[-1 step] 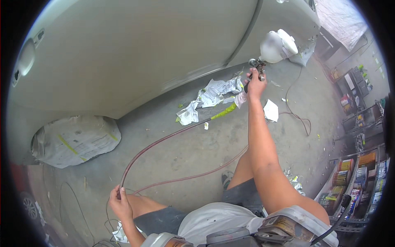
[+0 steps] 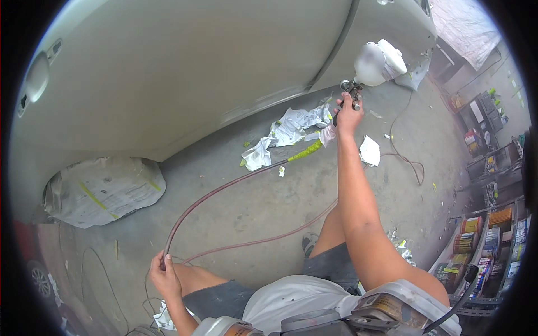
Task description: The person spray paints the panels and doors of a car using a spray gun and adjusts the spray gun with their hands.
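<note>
My right hand (image 2: 351, 115) is wrapped around a spray gun (image 2: 349, 88), its arm stretched out toward the lower edge of a pale car body panel (image 2: 224, 50). On top of the gun sits a white paint cup (image 2: 376, 63), tilted to the right. A dark red air hose (image 2: 221, 190) runs from the gun's handle, where yellow-green tape (image 2: 305, 151) wraps it. Down at the lower left, my left hand (image 2: 163, 276) grips that hose between thumb and fingers, near my knee.
Paper masks the wheel (image 2: 106, 190) at left. Crumpled masking paper (image 2: 291, 129) lies on the concrete floor (image 2: 269, 207) below the panel. More of the hose loops behind my legs. Shelves (image 2: 476, 246) with cans and boxes stand at right. A respirator (image 2: 386, 308) shows at the lower edge.
</note>
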